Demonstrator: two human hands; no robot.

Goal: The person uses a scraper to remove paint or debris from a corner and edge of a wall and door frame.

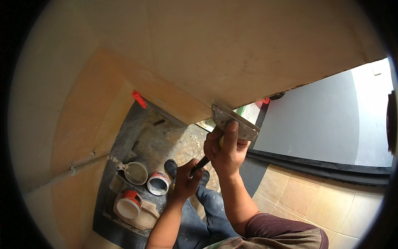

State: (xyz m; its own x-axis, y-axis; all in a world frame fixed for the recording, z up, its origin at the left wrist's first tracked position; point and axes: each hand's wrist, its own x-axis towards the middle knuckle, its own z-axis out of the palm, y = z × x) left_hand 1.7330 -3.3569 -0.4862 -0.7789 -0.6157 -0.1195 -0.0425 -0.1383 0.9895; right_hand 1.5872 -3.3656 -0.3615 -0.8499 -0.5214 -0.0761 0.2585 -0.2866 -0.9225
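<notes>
Both of my hands are closed around one long-handled wall scraper. Its wide metal head is scuffed and spotted with dried residue. My right hand grips it just below the head, the thumb pressed flat on the metal. Lower on the dark handle, which has bits of yellow, is my left hand. The blade points up beside the lower end of a beige wall; I cannot tell if it touches.
Below left, a tub with a red label stands on what looks like a squat-toilet pan. Near it are another tub, a grey bucket and a tap. A red object is at the wall corner. Dark shoes stand on dirty flooring.
</notes>
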